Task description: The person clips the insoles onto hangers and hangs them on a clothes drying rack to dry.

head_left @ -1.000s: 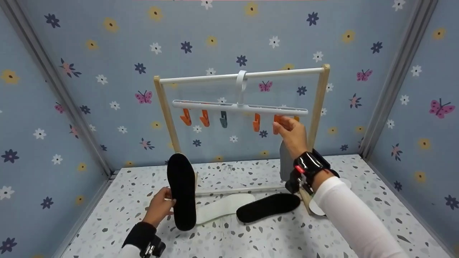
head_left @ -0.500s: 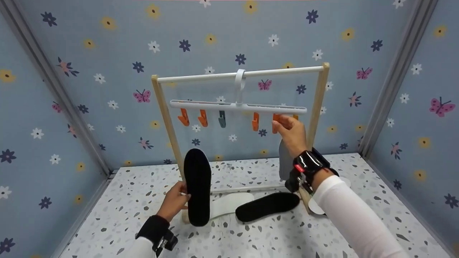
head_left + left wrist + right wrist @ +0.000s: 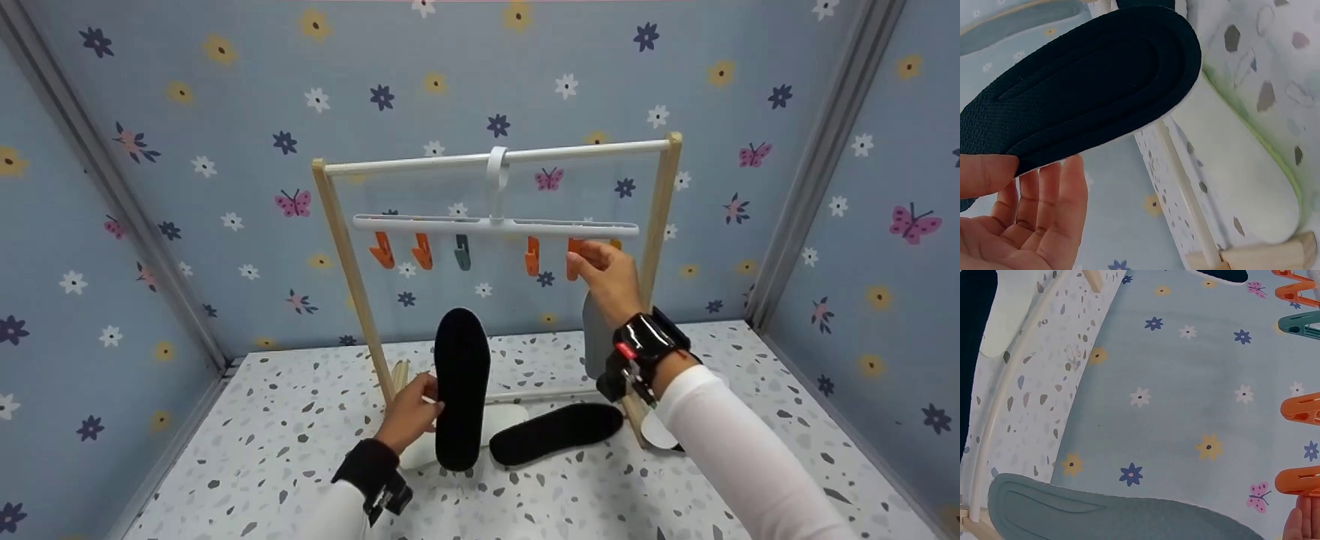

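Note:
My left hand [image 3: 411, 411] pinches a black insole [image 3: 461, 390] by its edge, between thumb and fingers, and holds it upright above the table. In the left wrist view the insole [image 3: 1100, 73] shows a contoured surface with stitched-looking lines. My right hand [image 3: 613, 281] pinches an orange clothespin [image 3: 572, 261] on the white hanger [image 3: 420, 224]. Whether that clip's jaws are parted I cannot tell. Below the right hand hangs a grey insole [image 3: 595, 345]; its top is hidden by the hand. More clips, two orange [image 3: 382, 251] [image 3: 422, 252], one dark green [image 3: 463, 253] and another orange [image 3: 532, 256], hang from the hanger.
A wooden rack [image 3: 341, 232] with a white top rod [image 3: 585, 152] bears the hanger. On the speckled table [image 3: 285, 450] lie another black insole [image 3: 559, 433] and a white insole [image 3: 1235, 163]. A white piece [image 3: 658, 431] shows partly behind the right forearm.
My left hand has carried the black insole to the right, in front of the white one and toward the rack's middle. The right hand stays at the orange clothespin. The hanger has levelled slightly.

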`<state>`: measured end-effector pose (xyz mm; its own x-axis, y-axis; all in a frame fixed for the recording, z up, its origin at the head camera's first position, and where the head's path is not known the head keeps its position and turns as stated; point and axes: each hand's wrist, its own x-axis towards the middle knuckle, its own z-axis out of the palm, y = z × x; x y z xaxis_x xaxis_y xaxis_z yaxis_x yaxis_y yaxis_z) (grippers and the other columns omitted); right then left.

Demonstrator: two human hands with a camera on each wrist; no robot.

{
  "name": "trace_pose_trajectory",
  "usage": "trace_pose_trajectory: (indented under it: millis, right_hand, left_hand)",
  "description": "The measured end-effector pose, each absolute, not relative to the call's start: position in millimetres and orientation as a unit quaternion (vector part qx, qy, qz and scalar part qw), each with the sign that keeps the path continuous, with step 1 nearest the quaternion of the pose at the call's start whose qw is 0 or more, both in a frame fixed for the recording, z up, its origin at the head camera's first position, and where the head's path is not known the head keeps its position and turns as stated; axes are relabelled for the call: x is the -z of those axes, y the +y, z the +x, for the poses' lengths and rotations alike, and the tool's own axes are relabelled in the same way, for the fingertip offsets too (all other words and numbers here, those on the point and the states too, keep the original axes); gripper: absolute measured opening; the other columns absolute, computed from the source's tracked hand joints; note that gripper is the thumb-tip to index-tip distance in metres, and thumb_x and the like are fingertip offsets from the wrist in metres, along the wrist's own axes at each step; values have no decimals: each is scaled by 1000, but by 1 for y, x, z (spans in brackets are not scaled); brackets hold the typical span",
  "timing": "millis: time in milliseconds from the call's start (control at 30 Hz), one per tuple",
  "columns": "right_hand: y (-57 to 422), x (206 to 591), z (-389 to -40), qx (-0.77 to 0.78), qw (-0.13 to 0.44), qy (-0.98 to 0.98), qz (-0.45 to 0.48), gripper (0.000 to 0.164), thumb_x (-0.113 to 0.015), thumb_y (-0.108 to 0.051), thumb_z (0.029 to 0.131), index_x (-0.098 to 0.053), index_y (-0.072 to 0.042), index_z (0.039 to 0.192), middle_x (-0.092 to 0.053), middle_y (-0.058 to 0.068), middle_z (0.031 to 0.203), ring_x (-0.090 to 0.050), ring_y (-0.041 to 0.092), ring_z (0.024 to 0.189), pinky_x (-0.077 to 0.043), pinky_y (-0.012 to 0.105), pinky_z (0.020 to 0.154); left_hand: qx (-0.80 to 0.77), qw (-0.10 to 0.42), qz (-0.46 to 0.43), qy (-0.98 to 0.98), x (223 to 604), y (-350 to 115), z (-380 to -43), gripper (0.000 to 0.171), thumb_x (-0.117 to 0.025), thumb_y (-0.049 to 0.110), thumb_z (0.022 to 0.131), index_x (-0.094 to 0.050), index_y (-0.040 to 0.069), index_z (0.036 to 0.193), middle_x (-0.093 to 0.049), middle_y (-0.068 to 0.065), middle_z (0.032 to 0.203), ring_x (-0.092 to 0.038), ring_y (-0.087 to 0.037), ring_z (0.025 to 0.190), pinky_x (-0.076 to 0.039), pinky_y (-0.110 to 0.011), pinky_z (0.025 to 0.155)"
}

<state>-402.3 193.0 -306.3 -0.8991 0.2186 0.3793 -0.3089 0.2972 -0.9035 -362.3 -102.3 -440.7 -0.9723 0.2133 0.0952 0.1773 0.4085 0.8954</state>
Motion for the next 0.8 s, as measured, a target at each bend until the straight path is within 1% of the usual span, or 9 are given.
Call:
trace_pose_trajectory:
  millis: [100,200,267,500,600,700,800]
  right_hand:
    - [193,306,-402,-591,221,-775,27,35,-63,-18,91,-60,1,120,-64,18,115,-59,23,102,-45,32,90]
    - [191,302,-397,-594,213,-775,25,35,-63,-18,91,-60,2,120,-64,19,116,-59,25,104,-45,33,92]
    - [191,301,-396,-592,212,-777,25,35,-62,-19,92,-60,1,121,-64,19,116,-59,25,104,-45,33,92]
    - [194,305,-401,-581,212,-785,28,36,-63,-20,91,-60,1,120,-63,18,117,-59,25,107,-45,36,94]
    - [194,304,-400,-578,209,-788,28,35,-63,-20,91,-60,1,119,-63,18,117,-59,25,108,-45,36,94]
    - [194,304,-401,-575,218,-788,27,34,-63,-18,91,-61,2,118,-64,19,116,-59,25,107,-45,33,93]
    - [194,303,-402,-581,231,-780,28,33,-65,-14,90,-61,4,117,-64,21,114,-60,22,103,-45,26,87]
  left_hand:
    - [-525,16,143,839,443,-93,-364,15,-53,1,88,-54,2,103,-58,-13,94,-60,-16,71,-54,-35,58]
    - [-527,19,162,834,442,-83,-365,14,-53,1,88,-54,2,102,-58,-14,94,-60,-17,72,-54,-33,58]
    - [-528,21,170,832,442,-76,-366,14,-53,1,88,-54,2,102,-58,-14,94,-60,-17,72,-54,-34,59]
    - [-526,26,176,832,439,-53,-369,10,-53,1,87,-53,3,97,-57,-12,92,-59,-17,71,-53,-32,58]
    - [-527,26,173,832,437,-44,-372,10,-53,0,87,-52,3,96,-57,-12,93,-59,-18,72,-54,-33,59]
    - [-527,27,172,832,436,-35,-376,11,-53,1,87,-53,3,97,-58,-12,94,-59,-18,75,-55,-34,60]
    - [-526,30,174,832,435,-26,-378,12,-53,1,87,-54,3,99,-58,-13,95,-59,-18,75,-54,-34,60]
